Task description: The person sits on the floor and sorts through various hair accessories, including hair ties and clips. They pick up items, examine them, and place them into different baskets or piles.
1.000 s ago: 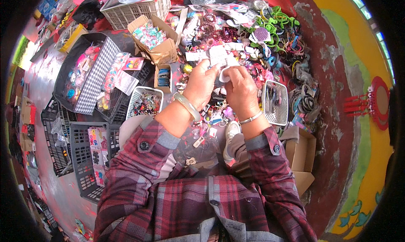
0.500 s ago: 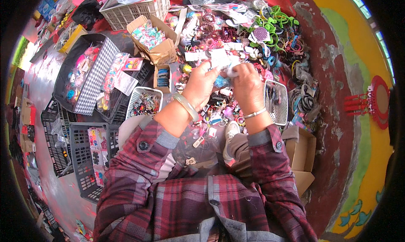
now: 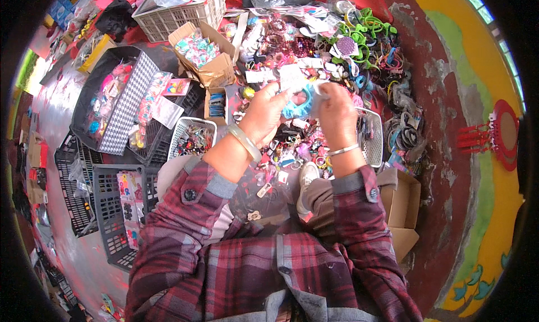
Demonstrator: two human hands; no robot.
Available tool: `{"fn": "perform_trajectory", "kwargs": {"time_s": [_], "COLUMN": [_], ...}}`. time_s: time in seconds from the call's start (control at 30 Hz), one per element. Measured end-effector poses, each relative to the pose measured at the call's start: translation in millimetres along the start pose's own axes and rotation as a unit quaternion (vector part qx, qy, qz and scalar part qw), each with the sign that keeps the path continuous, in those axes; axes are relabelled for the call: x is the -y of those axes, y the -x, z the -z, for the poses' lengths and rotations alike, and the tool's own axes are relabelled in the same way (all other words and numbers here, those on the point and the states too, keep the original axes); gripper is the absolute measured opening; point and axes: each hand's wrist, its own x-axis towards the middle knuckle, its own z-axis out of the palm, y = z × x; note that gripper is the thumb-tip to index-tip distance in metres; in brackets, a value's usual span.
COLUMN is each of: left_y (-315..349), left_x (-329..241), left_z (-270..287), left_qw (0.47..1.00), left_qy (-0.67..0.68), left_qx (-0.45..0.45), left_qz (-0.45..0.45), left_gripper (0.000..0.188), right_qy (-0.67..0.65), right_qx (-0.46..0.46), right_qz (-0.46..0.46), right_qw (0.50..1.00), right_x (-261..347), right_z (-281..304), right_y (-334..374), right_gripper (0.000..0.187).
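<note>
Both hands are raised side by side above a heap of small, many-coloured trinkets and hair accessories [image 3: 292, 148]. The left hand [image 3: 264, 114], with a pale green bangle [image 3: 245, 142] on its wrist, has its fingers curled nearly closed and pinches the left side of a turquoise plastic hair ornament [image 3: 297, 104], which sits between the two hands; a white rectangular card [image 3: 292, 76] stands just above it. The right hand [image 3: 337, 111], wearing a thin silver bracelet [image 3: 342, 151], has its fingers bent inward against the ornament's right side; how tightly they close cannot be told. An open brown cardboard box [image 3: 205, 61] of wrapped pastel items lies up and to the left, beside a small brown box [image 3: 216, 104] holding blue coils. A white plastic basket [image 3: 191, 138] sits near the left forearm, and black plastic crates [image 3: 112, 209] with flat printed packets [image 3: 128, 195] lie further left.
</note>
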Motion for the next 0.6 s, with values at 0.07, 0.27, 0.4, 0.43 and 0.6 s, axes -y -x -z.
{"fn": "perform_trajectory", "kwargs": {"time_s": [0.07,0.27,0.4,0.43,0.6], "left_y": [-4,-5,-9,-6,-9], "left_x": [-4,-16,-7,-7,5], "left_z": [4,9,14,6,14], "left_qw": [0.999,0.99,0.987,0.989,0.998], "left_qy": [0.028,0.141,0.147,0.146,-0.015], "left_qx": [0.02,0.015,0.063,0.021,-0.049], "left_qz": [-0.013,-0.007,-0.013,-0.01,-0.03], "left_gripper": [0.025,0.023,0.02,0.017,0.021], "right_qy": [-0.164,-0.537,-0.591,-0.578,-0.308], "right_qx": [0.03,0.166,0.19,0.172,0.046], "right_qz": [-0.197,-0.361,-0.337,-0.36,-0.171], "right_qw": [0.966,0.744,0.708,0.712,0.935], "right_x": [-31,-2,16,18,21], "right_z": [-3,35,20,18,23], "right_y": [0,0,6,6,3], "right_gripper": [0.023,0.026,0.021,0.016,0.01]}}
